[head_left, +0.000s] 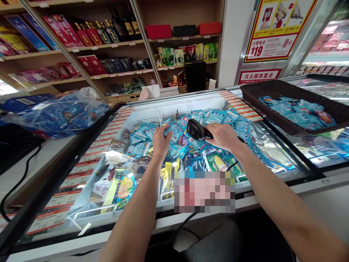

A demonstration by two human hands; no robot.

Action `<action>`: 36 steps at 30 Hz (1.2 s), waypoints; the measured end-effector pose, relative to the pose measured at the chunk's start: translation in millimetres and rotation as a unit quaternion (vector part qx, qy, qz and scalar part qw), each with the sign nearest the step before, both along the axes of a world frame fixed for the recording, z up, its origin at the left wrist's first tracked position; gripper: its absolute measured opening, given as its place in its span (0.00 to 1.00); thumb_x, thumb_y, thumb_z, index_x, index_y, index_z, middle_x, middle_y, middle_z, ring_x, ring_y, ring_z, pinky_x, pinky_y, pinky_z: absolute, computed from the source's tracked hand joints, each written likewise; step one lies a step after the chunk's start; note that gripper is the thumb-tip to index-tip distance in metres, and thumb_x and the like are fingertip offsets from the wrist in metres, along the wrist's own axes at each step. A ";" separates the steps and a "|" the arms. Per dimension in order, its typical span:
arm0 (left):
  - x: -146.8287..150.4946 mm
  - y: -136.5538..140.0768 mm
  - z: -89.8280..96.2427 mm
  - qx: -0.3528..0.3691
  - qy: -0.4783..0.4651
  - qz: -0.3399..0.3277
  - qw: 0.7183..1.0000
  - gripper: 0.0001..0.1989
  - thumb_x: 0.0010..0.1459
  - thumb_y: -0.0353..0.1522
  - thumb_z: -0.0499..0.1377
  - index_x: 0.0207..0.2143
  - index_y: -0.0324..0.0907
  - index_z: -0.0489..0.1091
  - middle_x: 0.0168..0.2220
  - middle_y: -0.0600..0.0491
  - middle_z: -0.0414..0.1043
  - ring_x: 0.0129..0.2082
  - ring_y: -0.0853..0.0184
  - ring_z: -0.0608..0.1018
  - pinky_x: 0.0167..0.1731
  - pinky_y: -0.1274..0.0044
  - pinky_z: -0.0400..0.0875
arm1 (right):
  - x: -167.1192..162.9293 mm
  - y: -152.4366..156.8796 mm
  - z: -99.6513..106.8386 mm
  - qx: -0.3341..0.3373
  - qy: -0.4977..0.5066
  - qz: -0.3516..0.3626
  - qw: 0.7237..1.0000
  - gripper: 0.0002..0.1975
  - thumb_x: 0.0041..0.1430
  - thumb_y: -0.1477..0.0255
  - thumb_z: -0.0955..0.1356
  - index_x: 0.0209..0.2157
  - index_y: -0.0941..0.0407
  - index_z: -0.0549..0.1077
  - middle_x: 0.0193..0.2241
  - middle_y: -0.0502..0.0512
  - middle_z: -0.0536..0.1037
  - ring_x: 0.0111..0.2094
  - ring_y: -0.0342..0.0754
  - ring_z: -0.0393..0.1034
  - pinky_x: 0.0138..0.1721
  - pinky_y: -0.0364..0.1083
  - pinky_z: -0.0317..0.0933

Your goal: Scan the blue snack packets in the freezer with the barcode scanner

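My right hand [222, 136] is wrapped round the handle of a black barcode scanner [195, 129], its head turned left over the packets. To the left of the scanner, my left hand [161, 141] has its fingers and thumb curled at a small blue snack packet [176, 131]; the fingertips partly hide where they grip. Many similar blue packets [143, 133] lie spread in a loose layer on the glass top [89, 182] of a chest freezer. Beneath the glass, colourful ice cream packs [125, 187] show through.
A dark brown basket [272, 117] holding more blue packets stands on the right. At the left lies a clear plastic bag [62, 112] of blue packs. Price-label strips [87, 160] line the freezer. Stocked shelves [109, 45] stand behind, and a black cable [188, 220] runs below the front edge.
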State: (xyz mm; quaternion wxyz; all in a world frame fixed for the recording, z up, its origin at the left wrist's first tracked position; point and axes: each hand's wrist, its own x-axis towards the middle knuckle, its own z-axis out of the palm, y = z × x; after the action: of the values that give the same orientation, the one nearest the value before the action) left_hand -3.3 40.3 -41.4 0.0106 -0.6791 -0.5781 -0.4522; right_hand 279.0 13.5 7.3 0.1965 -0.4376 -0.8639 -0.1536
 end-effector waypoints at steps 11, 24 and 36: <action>-2.9 10.4 -8.9 -0.040 -0.314 -0.099 0.943 0.18 0.49 0.39 0.60 0.41 0.42 0.64 0.38 0.52 0.69 0.33 0.69 0.75 0.33 0.74 0.73 | -4.6 -3.7 1.0 -0.010 -0.007 0.036 0.999 0.15 0.56 0.66 0.64 0.45 0.56 0.68 0.36 0.54 0.76 0.34 0.47 0.69 0.27 0.44 0.49; 2.2 8.3 -7.4 -0.077 -0.385 -0.151 0.907 0.20 0.49 0.39 0.61 0.40 0.44 0.56 0.33 0.54 0.72 0.34 0.65 0.78 0.36 0.65 0.76 | -8.8 -9.2 4.9 -0.017 -0.027 0.054 0.998 0.17 0.56 0.64 0.65 0.45 0.58 0.67 0.33 0.54 0.75 0.31 0.46 0.67 0.26 0.44 0.47; 2.3 10.2 -9.6 -0.083 -0.351 -0.128 0.924 0.20 0.50 0.40 0.59 0.41 0.44 0.54 0.35 0.53 0.72 0.34 0.66 0.78 0.34 0.67 0.76 | -9.7 -9.5 4.3 -0.020 -0.028 0.063 0.997 0.16 0.57 0.64 0.64 0.44 0.58 0.67 0.35 0.55 0.75 0.33 0.47 0.68 0.26 0.45 0.48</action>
State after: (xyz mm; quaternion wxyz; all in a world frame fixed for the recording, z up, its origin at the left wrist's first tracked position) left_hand -1.0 50.5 -50.9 -0.3074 -0.5433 -0.4883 -0.6099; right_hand 269.3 4.0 11.6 0.1727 -0.3816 -0.8979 -0.1355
